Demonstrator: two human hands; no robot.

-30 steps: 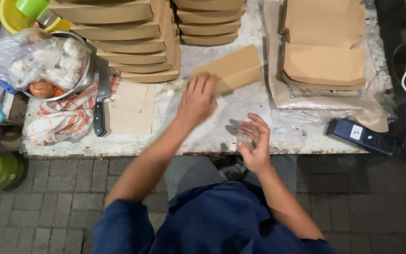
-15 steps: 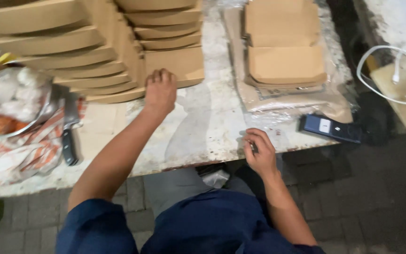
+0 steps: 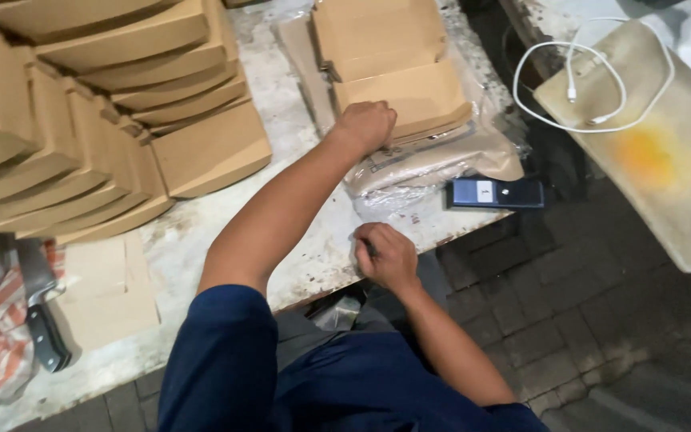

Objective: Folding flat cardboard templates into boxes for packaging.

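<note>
The left hand [image 3: 367, 126] lay curled, knuckles up, on the near edge of a stack of flat brown cardboard blanks [image 3: 397, 76] in clear plastic wrap [image 3: 441, 160], at the far right of the pale counter [image 3: 313, 256]; whether it gripped a blank could not be told. The right hand [image 3: 384, 256] was closed at the counter's near edge, seemingly pinching something small and dark. Just right of the wrap lay a dark blue phone [image 3: 496, 193]. Folded cardboard boxes [image 3: 113, 120] stood stacked at the far left, a knife [image 3: 40, 312] near left.
</note>
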